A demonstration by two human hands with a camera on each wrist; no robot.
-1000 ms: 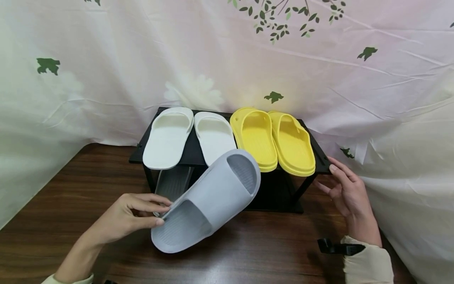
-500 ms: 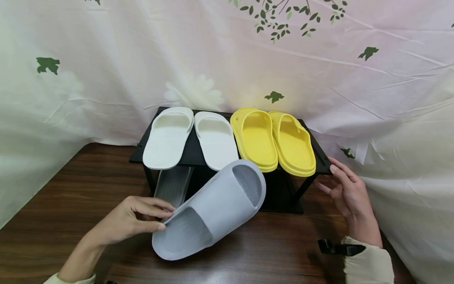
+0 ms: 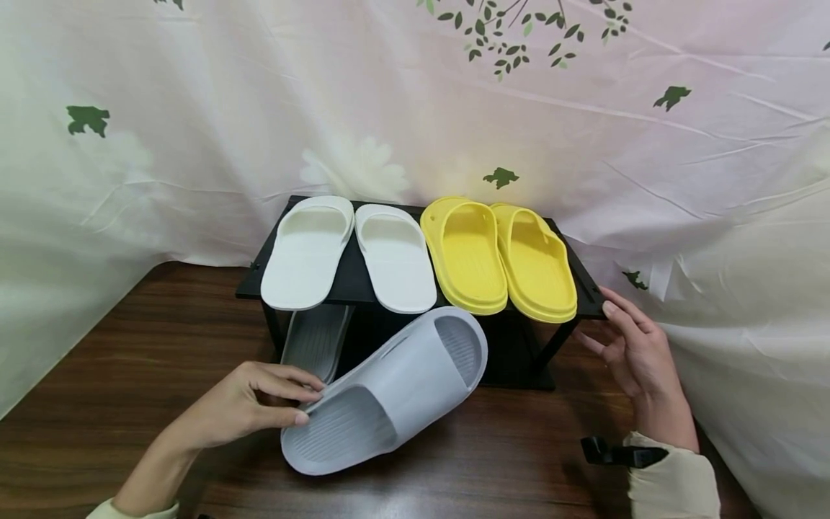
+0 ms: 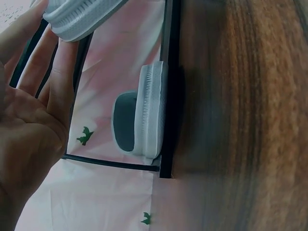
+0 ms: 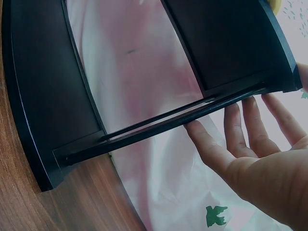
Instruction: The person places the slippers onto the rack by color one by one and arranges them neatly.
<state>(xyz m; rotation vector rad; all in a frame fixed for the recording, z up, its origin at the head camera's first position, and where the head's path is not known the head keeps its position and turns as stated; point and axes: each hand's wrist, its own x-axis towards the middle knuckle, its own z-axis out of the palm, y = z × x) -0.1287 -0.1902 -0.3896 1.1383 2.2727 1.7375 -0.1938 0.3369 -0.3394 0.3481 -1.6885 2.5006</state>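
Observation:
My left hand point(image 3: 249, 400) pinches the heel-end side of a grey slipper point(image 3: 421, 382), which slants up and to the right in front of a black two-tier shoe rack point(image 3: 353, 277). That slipper's textured side point(image 4: 86, 17) tops the left wrist view, by the fingers. On the lower tier, at the left, sits another grey slipper point(image 3: 315, 340), partly hidden under the upper shelf. At the rack's right end is my right hand point(image 3: 638, 360), thumb by the upper shelf's corner. Its fairly straight fingers point(image 5: 209, 147) touch the outer side of the end frame in the right wrist view.
Two white slippers point(image 3: 305, 256) stand on the upper shelf's left half. Two yellow slippers point(image 3: 468, 252) stand side by side on its right half. The rack rests on a dark wooden table point(image 3: 162, 339), with a leaf-printed cloth point(image 3: 214, 130) behind and at the sides.
The grey slipper in my left hand has come down and slightly right, its toe now below the white slipper it overlapped. My right hand has stayed at the rack.

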